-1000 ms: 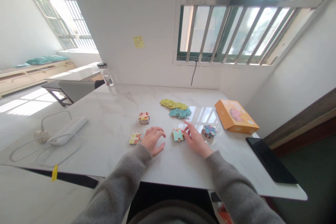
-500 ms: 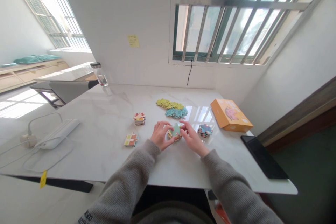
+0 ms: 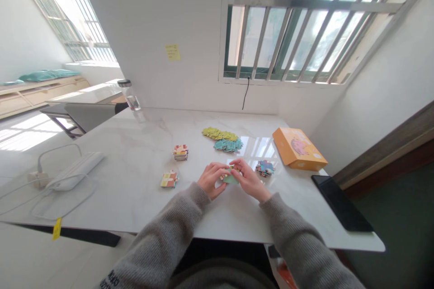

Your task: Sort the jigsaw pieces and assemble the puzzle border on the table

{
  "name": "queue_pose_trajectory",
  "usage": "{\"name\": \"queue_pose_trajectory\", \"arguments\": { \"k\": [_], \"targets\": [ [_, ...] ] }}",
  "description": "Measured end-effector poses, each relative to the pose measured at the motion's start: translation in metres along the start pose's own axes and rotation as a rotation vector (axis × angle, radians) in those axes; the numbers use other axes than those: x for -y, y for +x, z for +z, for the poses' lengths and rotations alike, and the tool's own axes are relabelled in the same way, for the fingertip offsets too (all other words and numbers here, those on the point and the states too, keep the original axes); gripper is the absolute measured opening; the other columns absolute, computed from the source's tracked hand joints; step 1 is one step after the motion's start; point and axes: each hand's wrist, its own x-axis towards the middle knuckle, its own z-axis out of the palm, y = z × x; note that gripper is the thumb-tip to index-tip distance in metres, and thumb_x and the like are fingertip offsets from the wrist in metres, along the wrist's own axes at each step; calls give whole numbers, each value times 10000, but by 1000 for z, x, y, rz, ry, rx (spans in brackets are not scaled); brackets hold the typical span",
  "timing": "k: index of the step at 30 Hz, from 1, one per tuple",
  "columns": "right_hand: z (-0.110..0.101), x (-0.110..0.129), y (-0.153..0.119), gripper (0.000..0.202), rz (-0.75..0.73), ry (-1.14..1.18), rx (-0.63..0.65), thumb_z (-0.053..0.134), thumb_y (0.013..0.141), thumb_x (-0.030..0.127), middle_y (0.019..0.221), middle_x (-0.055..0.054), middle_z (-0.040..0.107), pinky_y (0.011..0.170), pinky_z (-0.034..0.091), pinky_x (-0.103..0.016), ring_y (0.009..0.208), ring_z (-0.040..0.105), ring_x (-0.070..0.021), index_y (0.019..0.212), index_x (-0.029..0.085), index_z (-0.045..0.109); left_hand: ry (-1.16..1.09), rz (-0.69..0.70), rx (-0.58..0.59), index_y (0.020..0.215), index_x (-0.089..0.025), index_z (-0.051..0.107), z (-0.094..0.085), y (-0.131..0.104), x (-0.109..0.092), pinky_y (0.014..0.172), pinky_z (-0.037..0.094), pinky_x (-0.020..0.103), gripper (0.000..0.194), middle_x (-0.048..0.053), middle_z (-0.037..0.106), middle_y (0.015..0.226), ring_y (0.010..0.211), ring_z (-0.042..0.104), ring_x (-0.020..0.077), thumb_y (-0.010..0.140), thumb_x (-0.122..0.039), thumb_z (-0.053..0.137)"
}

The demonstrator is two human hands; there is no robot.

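Between my two hands is a small bunch of jigsaw puzzle pieces [image 3: 231, 179], pale green on the side nearest me with coloured pictures behind. My left hand [image 3: 213, 179] grips it from the left, fingers curled. From the other side my right hand [image 3: 249, 180] pinches it with thumb and fingers. Just right of my right hand lies a pile of blue and multicoloured puzzle pieces [image 3: 265, 168]. To the left stand a neat stack of red and cream pieces [image 3: 180, 152] and a lower stack of brown and green pieces [image 3: 169, 179].
Beyond my hands lie yellow-green pieces [image 3: 219, 134] and teal pieces [image 3: 228, 145]. An orange box [image 3: 300, 148] and a black tablet [image 3: 342, 203] are at the right. A bottle [image 3: 129, 95] stands far left; a power strip [image 3: 77, 171] with cables lies at the left.
The pieces between my hands have tilted, their pale green face moving toward me. Both hands have shifted slightly and closed in around them. The other piles lie as before.
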Motion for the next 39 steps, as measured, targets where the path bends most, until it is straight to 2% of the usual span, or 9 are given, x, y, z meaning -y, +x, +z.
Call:
{"name": "queue_pose_trajectory", "arguments": {
  "k": [7, 13, 18, 22, 26, 28, 31, 36, 39],
  "targets": [
    [-3, -5, 1, 231, -15, -65, -63, 517, 959, 400, 840, -5, 584, 665, 450, -292, 746, 567, -161, 1091, 212, 531, -3, -47, 6, 1053, -242, 605, -3, 1, 1, 936, 472, 424, 239, 71, 676, 1191, 1089, 603, 245, 831, -242, 693],
    [-7, 6, -2, 296, -239, -243, -55, 628, 908, 318, 1175, -94, 574, 814, 514, -345, 973, 584, -201, 1185, 226, 578, -46, -192, -95, 1016, -230, 604, -11, 4, -1, 956, 458, 446, 181, 84, 685, 1151, 1089, 609, 257, 853, -271, 673],
    [-8, 9, -2, 293, -270, -280, -64, 656, 909, 359, 1078, -73, 605, 830, 527, -377, 874, 593, -190, 1172, 239, 609, -93, -216, -57, 1171, -235, 566, -13, 2, 1, 966, 468, 447, 359, 84, 658, 1168, 1090, 590, 255, 821, -218, 642],
    [-6, 9, -2, 378, -228, -281, -55, 683, 884, 403, 980, -54, 622, 797, 540, -380, 839, 601, -197, 1217, 246, 597, -115, -179, -70, 1023, -225, 582, -12, 3, -2, 966, 464, 438, 257, 78, 648, 1120, 1068, 578, 251, 775, -164, 611],
    [-5, 9, -4, 440, -228, -272, -55, 632, 915, 395, 1121, -88, 625, 872, 533, -414, 941, 610, -217, 1317, 251, 527, -101, -162, -108, 937, -222, 567, -16, 5, -5, 946, 469, 425, 238, 71, 649, 1063, 1028, 569, 249, 719, -132, 594],
    [-6, 7, -4, 431, -233, -268, -81, 558, 958, 376, 1194, -107, 601, 884, 531, -421, 997, 605, -225, 1363, 250, 482, -43, -185, -130, 923, -222, 560, -26, 7, -2, 960, 455, 435, 241, 69, 657, 1064, 1031, 565, 252, 704, -127, 589],
    [-7, 3, -3, 409, -224, -297, -116, 502, 984, 358, 1158, -108, 596, 861, 536, -418, 979, 608, -224, 1375, 246, 463, 112, -253, -123, 906, -227, 560, -59, 10, 15, 1001, 416, 463, 217, 59, 677, 1070, 1038, 565, 259, 709, -141, 596],
    [-5, -3, -2, 378, -218, -359, -89, 484, 987, 320, 1102, -90, 596, 884, 525, -410, 996, 602, -222, 1358, 247, 468, 284, -458, -36, 897, -231, 586, -127, 7, 74, 1023, 411, 467, 180, 45, 690, 1138, 1068, 551, 263, 721, -198, 600],
    [-4, -6, -2, 364, -206, -391, -80, 474, 988, 309, 1081, -83, 597, 907, 516, -419, 996, 598, -221, 1347, 244, 474, 331, -540, 34, 880, -231, 600, -149, -1, 106, 1041, 401, 478, 182, 36, 701, 1131, 1070, 560, 270, 699, -214, 603]
  ]
}}
